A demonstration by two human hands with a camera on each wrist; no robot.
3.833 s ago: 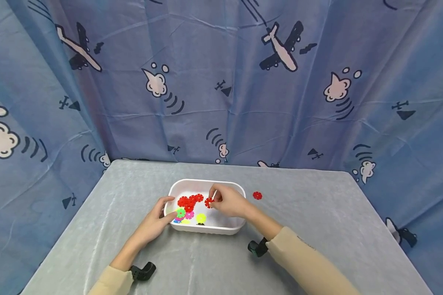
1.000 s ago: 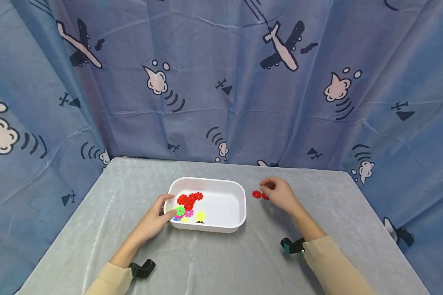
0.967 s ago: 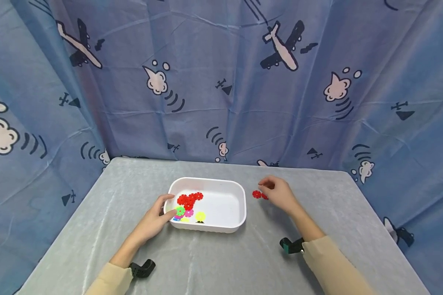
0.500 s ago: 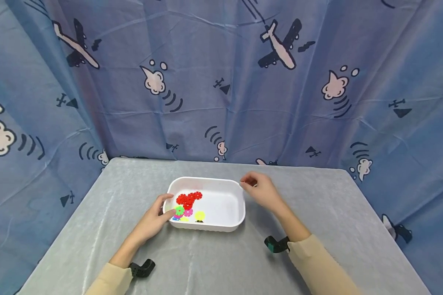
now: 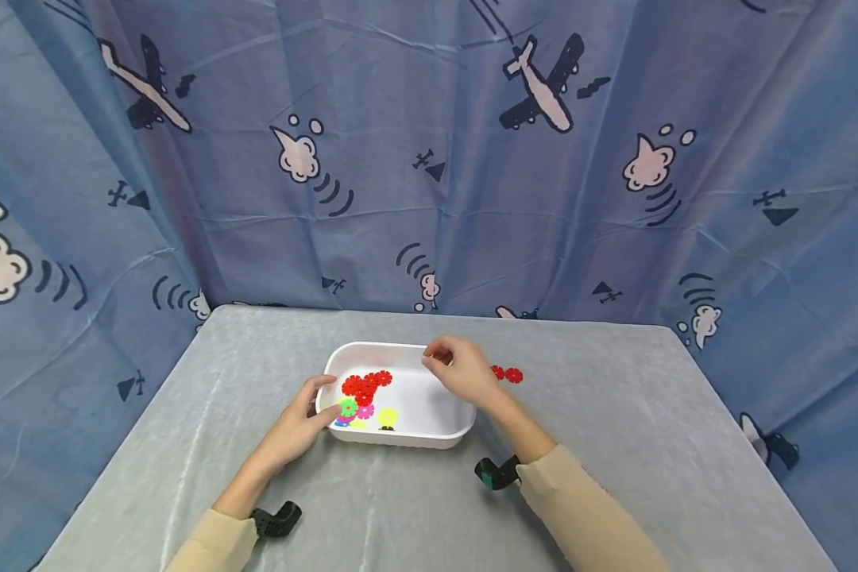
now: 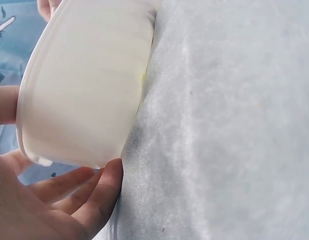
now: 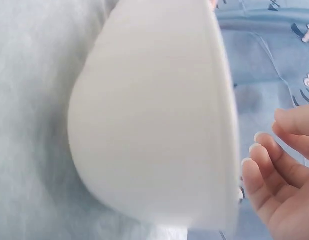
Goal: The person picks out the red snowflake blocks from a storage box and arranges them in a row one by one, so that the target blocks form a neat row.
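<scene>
A white plastic tray (image 5: 400, 439) stands on the cloth, its left end held by my left hand (image 5: 296, 425), thumb over the rim and other fingers outside. In the left wrist view those fingers (image 6: 102, 197) lie along the tray's lower corner. My right hand (image 5: 465, 373) hovers over the tray's right part, fingers bent, nothing between them. The right wrist view shows the thumb and fingertips apart, beyond the tray's wall (image 7: 149, 115). Inside, red notched plastic discs (image 5: 363, 388) are heaped at the left, near a green disc (image 5: 348, 407), a pink disc (image 5: 365, 411) and a yellow disc (image 5: 388, 417).
Two red notched discs (image 5: 514, 375) lie side by side on the cloth right of the tray; the left one is partly hidden by my right hand. The grey cloth-covered table (image 5: 615, 413) ends at a blue curtain (image 5: 372, 238) printed with planes.
My right hand pinched a red disc in the tray, moved to the right of it, and is now back over the tray. Two red discs lie outside instead of one. My left hand stays.
</scene>
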